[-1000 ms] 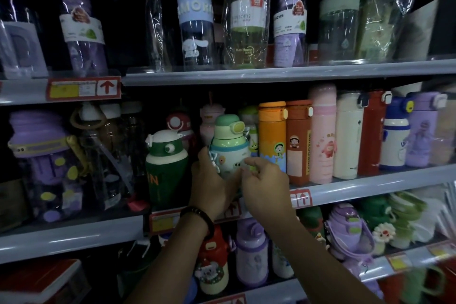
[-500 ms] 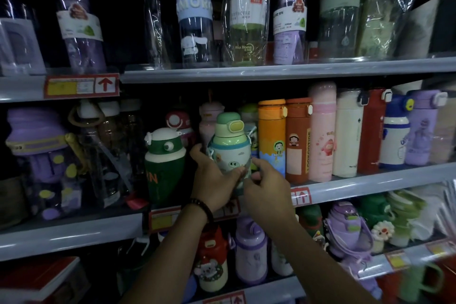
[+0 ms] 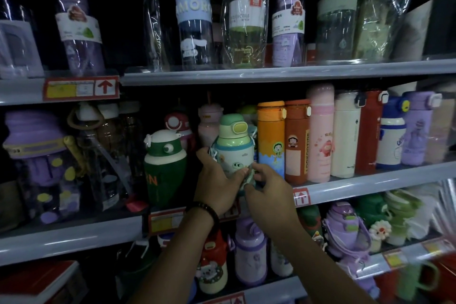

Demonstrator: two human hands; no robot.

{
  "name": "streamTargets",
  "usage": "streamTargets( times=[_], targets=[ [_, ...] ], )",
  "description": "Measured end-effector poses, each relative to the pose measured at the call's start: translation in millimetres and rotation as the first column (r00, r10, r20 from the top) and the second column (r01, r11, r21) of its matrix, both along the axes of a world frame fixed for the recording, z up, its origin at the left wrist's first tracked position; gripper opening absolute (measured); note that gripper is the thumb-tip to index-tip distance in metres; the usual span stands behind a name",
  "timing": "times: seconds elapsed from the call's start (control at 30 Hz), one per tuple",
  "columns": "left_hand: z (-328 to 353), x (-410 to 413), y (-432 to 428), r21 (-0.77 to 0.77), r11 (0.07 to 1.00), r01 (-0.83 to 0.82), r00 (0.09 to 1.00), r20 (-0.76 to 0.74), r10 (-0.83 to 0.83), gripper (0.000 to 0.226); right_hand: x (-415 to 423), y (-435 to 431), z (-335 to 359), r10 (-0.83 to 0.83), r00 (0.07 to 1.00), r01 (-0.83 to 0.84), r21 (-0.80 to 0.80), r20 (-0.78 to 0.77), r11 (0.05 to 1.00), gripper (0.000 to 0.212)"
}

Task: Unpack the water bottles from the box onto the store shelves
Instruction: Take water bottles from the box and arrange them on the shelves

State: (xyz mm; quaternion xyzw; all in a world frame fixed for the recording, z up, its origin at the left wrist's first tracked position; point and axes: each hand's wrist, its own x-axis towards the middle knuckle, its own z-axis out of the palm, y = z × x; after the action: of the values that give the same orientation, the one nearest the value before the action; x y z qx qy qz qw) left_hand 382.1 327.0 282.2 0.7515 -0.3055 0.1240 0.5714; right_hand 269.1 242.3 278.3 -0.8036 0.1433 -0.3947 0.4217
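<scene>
A pale green and white kids' bottle [image 3: 234,148] with a yellow-green lid button stands upright on the middle shelf [image 3: 370,184], between a dark green frog bottle [image 3: 164,168] and an orange bottle [image 3: 271,138]. My left hand [image 3: 214,184] grips its lower left side. My right hand [image 3: 267,186] pinches something at its lower right, apparently its strap. The bottle's base is hidden behind my hands. No box is in view.
Tall wrapped bottles fill the top shelf [image 3: 271,73]. Pink, cream, red, blue and purple flasks line the middle shelf to the right; clear and purple bottles [image 3: 42,163] stand at left. The lower shelf [image 3: 407,258] holds purple, red and green kids' bottles.
The green-white bottle has shifted slightly right, closer to the orange bottle. Both hands stay on its lower part, and my right hand's fingers have closed on its lower right edge.
</scene>
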Motion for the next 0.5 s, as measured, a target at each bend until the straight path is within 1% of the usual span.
streamTargets(
  times=[0.2,0.27,0.37,0.43,0.5],
  targets=[
    [0.2,-4.2,-6.4,-0.024,1.000,0.003,1.000,0.012,-0.003,0.065,2.7,-2.4,-5.5,-0.012,1.000,0.013,-0.028,0.023,1.000,0.045],
    [-0.2,-4.4,-8.0,-0.035,0.999,0.016,1.000,0.006,-0.016,0.065,3.0,-2.6,-7.0,-0.020,0.999,0.022,-0.049,0.038,0.999,0.044],
    [-0.5,-6.2,-8.5,-0.040,0.999,0.031,0.999,0.011,-0.030,0.066,2.2,-1.9,-7.8,-0.026,0.998,0.029,-0.040,0.064,0.999,0.038],
    [-1.5,-6.0,-8.8,-0.041,0.998,0.037,0.999,0.017,-0.036,0.067,2.9,-2.2,-8.1,-0.025,0.997,0.027,-0.031,0.069,0.999,0.040],
    [-2.5,-5.5,-8.3,-0.041,0.999,0.035,0.999,0.028,-0.034,0.069,6.1,-3.8,-9.3,-0.026,0.998,0.028,-0.026,0.055,0.999,0.038]
  ],
)
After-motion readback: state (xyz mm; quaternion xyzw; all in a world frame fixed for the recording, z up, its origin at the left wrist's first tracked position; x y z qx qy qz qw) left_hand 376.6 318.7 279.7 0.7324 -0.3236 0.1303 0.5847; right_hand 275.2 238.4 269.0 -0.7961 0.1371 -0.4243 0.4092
